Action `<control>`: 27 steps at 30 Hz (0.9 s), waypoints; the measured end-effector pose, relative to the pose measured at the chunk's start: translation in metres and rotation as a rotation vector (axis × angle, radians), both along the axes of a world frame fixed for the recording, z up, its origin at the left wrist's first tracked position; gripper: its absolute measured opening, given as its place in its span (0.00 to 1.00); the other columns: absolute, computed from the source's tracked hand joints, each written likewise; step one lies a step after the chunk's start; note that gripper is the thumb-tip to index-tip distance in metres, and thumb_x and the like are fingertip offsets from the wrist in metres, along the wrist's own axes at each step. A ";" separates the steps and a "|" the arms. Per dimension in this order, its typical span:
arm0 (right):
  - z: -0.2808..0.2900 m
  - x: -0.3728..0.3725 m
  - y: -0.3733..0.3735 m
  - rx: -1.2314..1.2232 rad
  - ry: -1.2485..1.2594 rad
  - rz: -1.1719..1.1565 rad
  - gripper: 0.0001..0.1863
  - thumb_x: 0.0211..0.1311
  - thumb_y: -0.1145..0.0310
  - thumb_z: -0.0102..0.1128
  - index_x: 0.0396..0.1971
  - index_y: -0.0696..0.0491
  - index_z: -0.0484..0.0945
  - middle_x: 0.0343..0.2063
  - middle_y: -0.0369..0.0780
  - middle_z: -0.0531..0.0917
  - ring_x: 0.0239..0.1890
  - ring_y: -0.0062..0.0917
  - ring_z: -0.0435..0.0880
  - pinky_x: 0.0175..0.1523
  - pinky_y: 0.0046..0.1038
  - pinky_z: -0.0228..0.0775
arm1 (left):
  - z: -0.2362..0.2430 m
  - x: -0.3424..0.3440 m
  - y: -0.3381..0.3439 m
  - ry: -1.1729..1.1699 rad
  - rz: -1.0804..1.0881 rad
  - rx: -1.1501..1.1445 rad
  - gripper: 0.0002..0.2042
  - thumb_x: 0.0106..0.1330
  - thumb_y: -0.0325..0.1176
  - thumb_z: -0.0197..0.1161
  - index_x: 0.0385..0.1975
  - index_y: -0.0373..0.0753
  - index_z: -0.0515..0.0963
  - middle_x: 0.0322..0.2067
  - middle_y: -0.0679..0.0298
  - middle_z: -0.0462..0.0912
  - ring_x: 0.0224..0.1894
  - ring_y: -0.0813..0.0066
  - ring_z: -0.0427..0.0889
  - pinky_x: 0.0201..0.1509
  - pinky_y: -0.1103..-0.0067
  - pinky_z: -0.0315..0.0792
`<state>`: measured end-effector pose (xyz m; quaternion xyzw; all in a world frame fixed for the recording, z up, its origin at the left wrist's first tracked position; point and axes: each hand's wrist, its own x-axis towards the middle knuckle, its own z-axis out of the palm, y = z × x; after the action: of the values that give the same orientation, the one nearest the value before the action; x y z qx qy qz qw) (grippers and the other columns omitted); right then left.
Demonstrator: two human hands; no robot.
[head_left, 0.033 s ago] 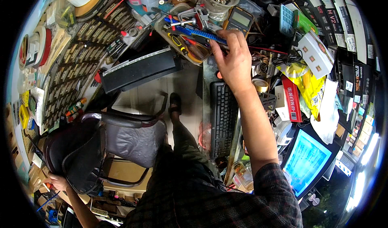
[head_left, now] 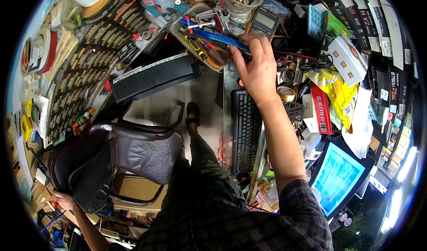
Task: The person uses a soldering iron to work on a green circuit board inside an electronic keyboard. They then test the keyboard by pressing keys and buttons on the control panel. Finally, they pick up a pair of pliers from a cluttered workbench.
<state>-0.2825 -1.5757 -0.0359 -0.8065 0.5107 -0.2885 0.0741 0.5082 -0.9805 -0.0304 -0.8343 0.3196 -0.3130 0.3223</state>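
My right hand (head_left: 260, 68) reaches over the tool tray (head_left: 205, 64) at the far edge of the bench. Its thumb and fingers close on the near-right end of a long blue utility knife (head_left: 224, 39), which slants across the tray. Beside the knife lie a yellow-and-black screwdriver (head_left: 196, 47) and a metal clamp (head_left: 201, 24). At lower left, my left hand (head_left: 65, 200) is at the edge of the black chair's back (head_left: 84, 180). Its fingers are small and partly hidden, so their grip is unclear.
A multimeter (head_left: 264, 23) and a tub of screws (head_left: 242, 10) stand behind my right hand. A black keyboard (head_left: 246, 133) lies along the bench edge, with a lit monitor (head_left: 339, 175) to the right. The chair seat (head_left: 149, 155) is left of my legs.
The blue utility knife sits slightly lower in the tray, and my right fingers have shifted a little with it. My left hand has not visibly moved.
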 end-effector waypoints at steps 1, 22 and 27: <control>0.000 -0.002 0.004 0.001 0.015 -0.006 0.19 0.64 0.67 0.76 0.52 0.55 0.82 0.47 0.47 0.83 0.50 0.47 0.84 0.54 0.44 0.80 | -0.006 -0.002 -0.003 0.029 0.014 0.003 0.24 0.84 0.36 0.52 0.75 0.47 0.56 0.49 0.42 0.86 0.31 0.49 0.90 0.23 0.59 0.83; -0.006 -0.001 0.030 0.183 -0.238 -0.137 0.14 0.65 0.74 0.74 0.48 0.57 0.83 0.44 0.47 0.86 0.47 0.47 0.87 0.53 0.40 0.81 | 0.018 0.021 0.022 -0.035 0.152 0.061 0.25 0.83 0.33 0.51 0.77 0.44 0.59 0.58 0.52 0.87 0.34 0.54 0.92 0.26 0.62 0.84; 0.013 -0.017 0.050 0.356 -0.327 -0.253 0.11 0.72 0.73 0.70 0.50 0.59 0.83 0.40 0.42 0.86 0.37 0.27 0.85 0.43 0.29 0.77 | -0.008 -0.012 -0.013 -0.049 -0.062 -0.053 0.19 0.80 0.31 0.54 0.69 0.44 0.68 0.40 0.53 0.90 0.30 0.52 0.90 0.26 0.59 0.82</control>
<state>-0.2993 -1.5254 -0.0231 -0.6531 0.6314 -0.3278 0.2594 0.4959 -0.9930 -0.0379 -0.8243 0.3288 -0.3516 0.2980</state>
